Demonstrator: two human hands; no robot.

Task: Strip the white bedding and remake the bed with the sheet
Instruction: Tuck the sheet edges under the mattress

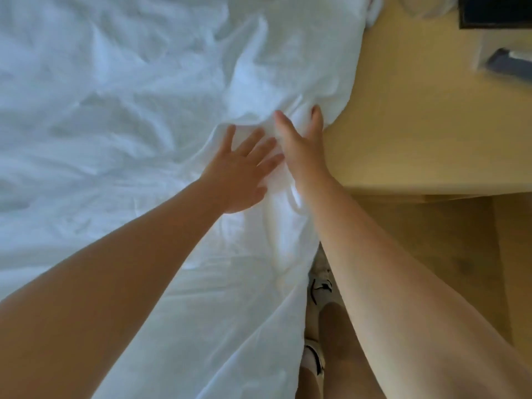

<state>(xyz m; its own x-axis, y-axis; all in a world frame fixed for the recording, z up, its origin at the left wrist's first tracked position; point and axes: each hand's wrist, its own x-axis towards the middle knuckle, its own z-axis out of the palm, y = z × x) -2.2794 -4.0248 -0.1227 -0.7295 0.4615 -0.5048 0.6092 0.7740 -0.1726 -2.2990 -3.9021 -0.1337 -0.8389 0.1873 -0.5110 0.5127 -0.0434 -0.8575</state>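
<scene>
- a single view, worn on the person's head, at the side edge of the white sheet.
- it faces forward and steeply down, close above the sheet, which fills most of the frame.
- right of the sheet it takes in a wooden table and floor.

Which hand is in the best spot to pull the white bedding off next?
Probably the right hand: it sits at the edge beside the wooden table, pinching a bunched fold of white bedding. The left hand just lies flat on it, fingers spread.
</scene>
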